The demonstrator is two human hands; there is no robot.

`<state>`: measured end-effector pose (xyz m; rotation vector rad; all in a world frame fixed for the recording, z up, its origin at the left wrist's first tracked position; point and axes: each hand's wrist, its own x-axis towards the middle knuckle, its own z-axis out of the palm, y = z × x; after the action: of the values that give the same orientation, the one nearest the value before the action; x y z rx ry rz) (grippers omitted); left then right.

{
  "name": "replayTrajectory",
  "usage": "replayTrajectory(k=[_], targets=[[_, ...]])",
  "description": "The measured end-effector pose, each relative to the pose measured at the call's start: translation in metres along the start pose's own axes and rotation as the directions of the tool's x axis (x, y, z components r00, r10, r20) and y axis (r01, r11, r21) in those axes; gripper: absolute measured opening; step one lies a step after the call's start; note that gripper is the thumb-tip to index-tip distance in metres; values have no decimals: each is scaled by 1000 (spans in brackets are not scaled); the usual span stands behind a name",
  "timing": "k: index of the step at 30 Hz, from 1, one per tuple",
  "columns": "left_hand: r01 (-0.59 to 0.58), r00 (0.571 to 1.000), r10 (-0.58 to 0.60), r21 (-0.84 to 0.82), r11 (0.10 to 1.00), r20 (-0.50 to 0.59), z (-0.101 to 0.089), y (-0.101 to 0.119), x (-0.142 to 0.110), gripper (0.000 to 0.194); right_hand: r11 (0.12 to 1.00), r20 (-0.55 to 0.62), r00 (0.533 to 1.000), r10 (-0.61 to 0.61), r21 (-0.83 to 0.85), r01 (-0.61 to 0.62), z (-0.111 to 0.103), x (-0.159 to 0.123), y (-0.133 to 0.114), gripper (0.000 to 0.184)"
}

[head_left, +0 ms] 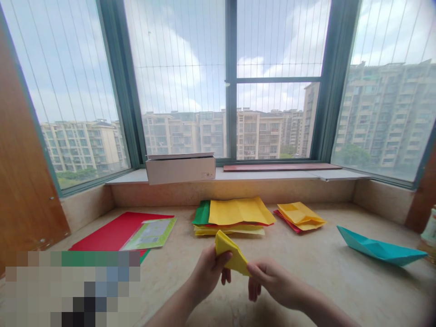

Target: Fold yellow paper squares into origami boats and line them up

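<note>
Yellow paper fold (237, 260), held over the bench (316, 256) straight ahead of the person; taking it as clock centre. Left hand (205, 269) has it at 9 o'clock, grip clamped on the paper, thumb flat across the near face. Right hand (271, 278) comes in at 4 o'clock, grip pinched on the pointed lower corner, thumb on top, other fingers hanging down loose. From where I stand, both grips are on the same piece, which sits tilted, its lower end toward the right hand.

Around it: paper stack (238, 211) at 12, just beyond the hands, yellow sheet on top, green to its left, red and yellow edges below. Small folded papers (299, 215) at 2, yellow over red. Blue paper boat (378, 249) at 3, well apart, flat on the bench. Red sheet (109, 231) between 9 and 10, green-edged packet (151, 234) overlapping its right end. White box (180, 170) at 11, up on the ledge (245, 175). Pixelated patch at 8; can't tell what's under it.
</note>
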<state>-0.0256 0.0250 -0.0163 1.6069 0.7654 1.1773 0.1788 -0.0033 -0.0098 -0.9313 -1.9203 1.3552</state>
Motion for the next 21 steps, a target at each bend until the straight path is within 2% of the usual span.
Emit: replayTrajectory(k=[2, 4, 7, 12, 14, 21], targets=[[-5, 999, 3, 48, 999, 40, -4, 3, 0, 39, 991, 125, 989, 84, 94, -96, -4, -3, -3, 68], [11, 995, -19, 79, 997, 98, -6, 6, -1, 37, 972, 248, 962, 112, 175, -158, -7, -7, -3, 63], [43, 984, -64, 124, 991, 169, -7, 9, -4, 32, 951, 332, 932, 145, 214, -224, -8, -8, 1, 50], [39, 981, -64, 136, 990, 184, -7, 13, -5, 29, 935, 244, 938, 247, 194, -297, 2, -5, 7, 29], [34, 978, -63, 142, 989, 201, -8, 16, -5, 27, 932, 222, 941, 257, 201, -302, 6, -4, 6, 27], [57, 973, -84, 131, 990, 214, -9, 17, -9, 12, 932, 263, 934, 240, 208, -298, 3, -8, 7, 29]])
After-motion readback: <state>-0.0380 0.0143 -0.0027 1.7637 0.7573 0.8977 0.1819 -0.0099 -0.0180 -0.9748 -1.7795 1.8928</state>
